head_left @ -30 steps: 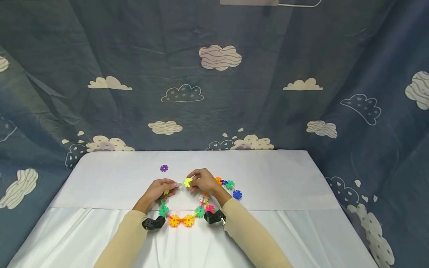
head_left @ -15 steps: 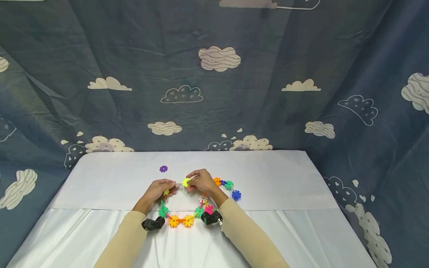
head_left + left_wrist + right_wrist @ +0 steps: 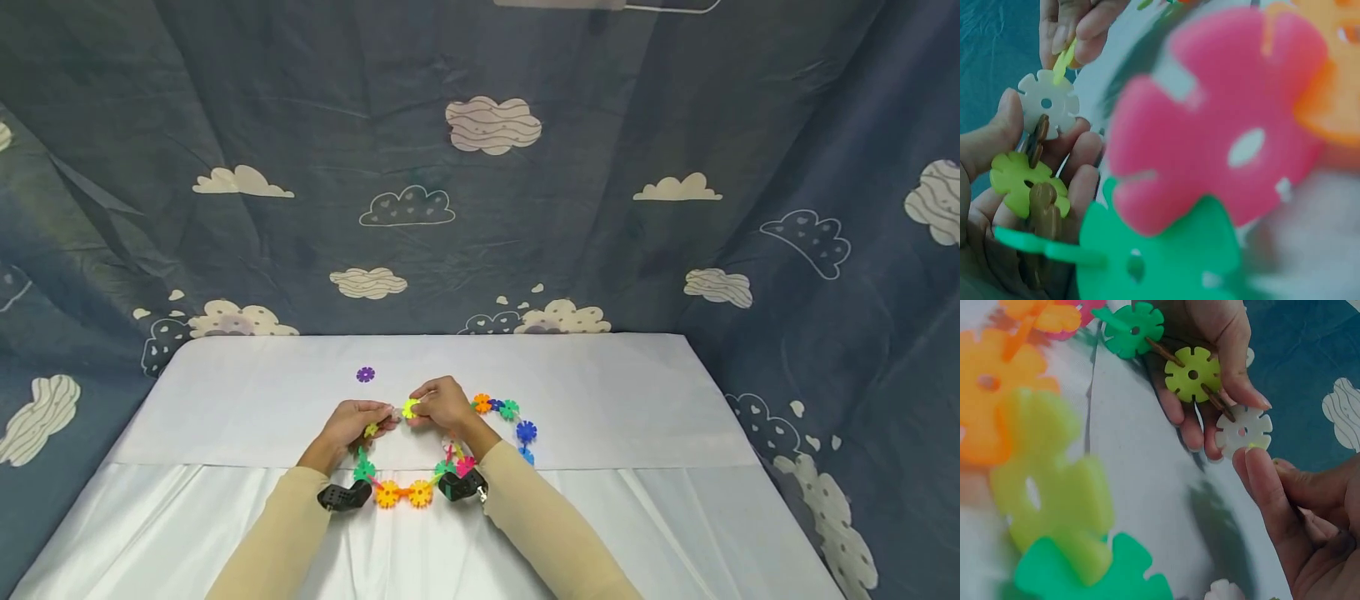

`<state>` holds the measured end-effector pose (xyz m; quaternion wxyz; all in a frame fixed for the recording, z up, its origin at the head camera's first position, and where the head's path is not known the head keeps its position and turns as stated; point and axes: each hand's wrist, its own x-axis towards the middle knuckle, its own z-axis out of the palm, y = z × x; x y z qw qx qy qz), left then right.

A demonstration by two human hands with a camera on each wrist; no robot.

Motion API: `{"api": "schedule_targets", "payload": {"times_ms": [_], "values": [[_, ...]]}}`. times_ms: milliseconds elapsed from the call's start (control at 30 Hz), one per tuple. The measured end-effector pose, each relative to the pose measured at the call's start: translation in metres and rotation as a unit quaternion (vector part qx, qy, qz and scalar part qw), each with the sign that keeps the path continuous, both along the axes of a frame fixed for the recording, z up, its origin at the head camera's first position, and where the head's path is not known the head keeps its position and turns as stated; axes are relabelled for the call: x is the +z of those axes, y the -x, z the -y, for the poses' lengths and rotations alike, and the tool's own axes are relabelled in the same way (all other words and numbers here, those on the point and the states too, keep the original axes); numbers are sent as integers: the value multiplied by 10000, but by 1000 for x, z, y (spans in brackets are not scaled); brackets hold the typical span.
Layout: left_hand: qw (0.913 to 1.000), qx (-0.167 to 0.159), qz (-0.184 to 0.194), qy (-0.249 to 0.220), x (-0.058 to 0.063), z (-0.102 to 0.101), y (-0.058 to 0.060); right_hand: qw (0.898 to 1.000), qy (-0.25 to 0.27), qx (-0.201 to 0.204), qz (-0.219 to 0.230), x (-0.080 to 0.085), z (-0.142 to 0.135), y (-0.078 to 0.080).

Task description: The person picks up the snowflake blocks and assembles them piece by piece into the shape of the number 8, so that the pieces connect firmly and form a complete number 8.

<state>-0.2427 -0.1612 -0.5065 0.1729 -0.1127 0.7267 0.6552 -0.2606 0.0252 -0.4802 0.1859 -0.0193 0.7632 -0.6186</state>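
Observation:
In the head view my left hand [image 3: 354, 423] holds one end of a chain of slotted flower-shaped plastic discs. A white disc [image 3: 1038, 94] at that end is pinched between my left thumb and fingers; brown and lime discs [image 3: 1013, 175] lie across the palm behind it. My right hand [image 3: 448, 408] pinches a bright yellow disc [image 3: 409, 408] between thumb and fingertips. In the left wrist view the yellow disc stands edge-on at a slot in the white disc's rim. From the right wrist, my right fingertips mostly hide it.
The chain loops toward me through green, pink and orange discs [image 3: 387, 495]. More discs, including a blue disc [image 3: 527, 432], curve beyond my right forearm. A loose purple disc [image 3: 365, 374] lies farther back on the white-covered table [image 3: 600, 400]. A cloud-patterned curtain [image 3: 562, 208] hangs behind.
My right hand has moved left with the yellow disc, closing the gap to the white disc. The discs beyond my right forearm have shifted slightly; my left hand stays nearly still.

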Motion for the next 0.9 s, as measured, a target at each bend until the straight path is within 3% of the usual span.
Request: {"api": "schedule_targets", "payload": {"times_ms": [233,467,900], "values": [[9999,-2,67,-104,0,1,-2,10000,8,-15,61,1,3,1],[9998,-129,51,108,2,5,-6,9990,-397,79,-183,4,2,4],[9993,364,0,5,2,-2,-6,9991,-269,-164,-288,5,11,0]]}}
